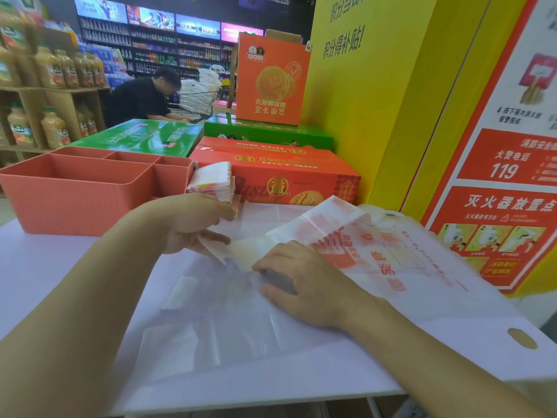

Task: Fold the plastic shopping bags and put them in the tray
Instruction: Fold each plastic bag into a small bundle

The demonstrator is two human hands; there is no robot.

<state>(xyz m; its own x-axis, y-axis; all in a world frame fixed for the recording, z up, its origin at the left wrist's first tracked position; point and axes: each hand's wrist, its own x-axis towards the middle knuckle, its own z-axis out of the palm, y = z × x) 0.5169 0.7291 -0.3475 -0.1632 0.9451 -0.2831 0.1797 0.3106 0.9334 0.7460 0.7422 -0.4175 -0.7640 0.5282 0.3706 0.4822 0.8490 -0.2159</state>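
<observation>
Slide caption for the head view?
Left hand pinches the plastic bag at its folded end; right hand presses it down; red tray behind.

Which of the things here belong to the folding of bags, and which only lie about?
For the job:
plastic bag, pinched by the left hand, pressed by the right hand
tray
stack of folded bags beside the tray
table

Only lying about:
orange box
green box
juice bottles
fire poster

Left hand (193, 227) pinching (fingers curled), right hand (304, 282) pressing flat
</observation>
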